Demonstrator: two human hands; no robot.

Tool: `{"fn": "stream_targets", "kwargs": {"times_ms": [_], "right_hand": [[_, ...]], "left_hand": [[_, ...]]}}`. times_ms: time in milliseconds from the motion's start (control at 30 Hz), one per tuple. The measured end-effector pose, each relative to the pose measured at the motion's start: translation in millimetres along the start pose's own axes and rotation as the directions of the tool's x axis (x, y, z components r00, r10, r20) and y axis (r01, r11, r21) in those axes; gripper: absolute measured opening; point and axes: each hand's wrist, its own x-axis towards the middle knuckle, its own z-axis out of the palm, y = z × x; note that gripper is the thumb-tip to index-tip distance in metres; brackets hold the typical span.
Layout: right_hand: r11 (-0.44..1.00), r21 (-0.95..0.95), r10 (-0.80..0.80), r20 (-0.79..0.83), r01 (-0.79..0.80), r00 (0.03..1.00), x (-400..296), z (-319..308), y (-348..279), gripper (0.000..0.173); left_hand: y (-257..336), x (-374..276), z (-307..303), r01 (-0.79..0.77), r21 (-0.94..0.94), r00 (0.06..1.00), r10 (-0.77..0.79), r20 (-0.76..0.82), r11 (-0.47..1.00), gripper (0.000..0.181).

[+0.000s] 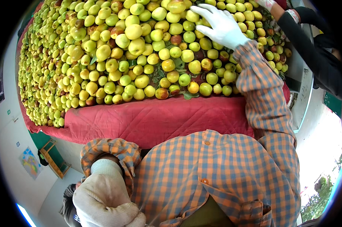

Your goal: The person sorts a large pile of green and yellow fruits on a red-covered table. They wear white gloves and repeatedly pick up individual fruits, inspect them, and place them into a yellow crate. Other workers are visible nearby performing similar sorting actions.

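Note:
A wide heap of yellow-green jujubes, some blotched red-brown, lies on a red quilted cloth. My right hand, in a white glove, rests over the fruit at the top right, thumb and index finger spread beside a yellow-green fruit; whether it touches this one I cannot tell. My left hand, in a greyish knitted glove, is raised close to the camera at the lower left, away from the heap. Its fingers are curled and partly cut off by the picture's edge, so whether it holds anything is not visible.
At the upper right, another person's dark-sleeved arm reaches over the heap near a metal frame. Green leaves lie among the fruit. Another person is partly visible behind my left hand. A wooden ladder-like frame stands at the left wall.

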Motion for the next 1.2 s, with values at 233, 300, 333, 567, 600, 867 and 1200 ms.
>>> {"fn": "stream_targets", "kwargs": {"times_ms": [233, 300, 333, 567, 600, 867, 1200], "right_hand": [[0.983, -0.182, 0.078, 0.296, -0.024, 0.952, -53, -40, -4, 0.045], [0.966, -0.246, -0.038, 0.174, 0.081, 0.984, -45, -39, 0, 0.035], [0.978, -0.196, -0.052, 0.099, 0.07, 0.994, -33, -37, -4, 0.034], [0.987, -0.042, -0.143, 0.217, 0.156, 0.966, 67, -7, -85, 0.047], [0.968, -0.163, -0.2, -0.039, 0.191, 0.979, 57, 33, -73, 0.047], [0.946, -0.007, -0.321, 0.1, 0.323, 0.942, -42, 21, -26, 0.052], [0.952, -0.28, -0.078, 0.171, 0.124, 0.982, -111, -30, -20, 0.036]], "left_hand": [[37, -20, -27, -0.127, 0.088, 0.991, 0.131, -0.032, 0.988, 0.018], [26, -16, -18, -0.102, 0.08, 0.994, 0.104, -0.026, 0.992, 0.018], [22, -15, -15, -0.087, 0.071, 0.996, 0.089, -0.018, 0.994, 0.018], [22, -7, -13, -0.028, 0.108, 0.998, 0.021, 0.06, 0.994, 0.017], [22, -7, -12, -0.037, 0.12, 0.997, 0.029, 0.065, 0.992, 0.016], [8, -30, -24, 0.069, 0.059, 0.965, -0.081, 0.25, 0.996, 0.029], [30, -49, -25, 0.338, 0.165, 0.908, -0.368, 0.203, 0.926, 0.013]]}}
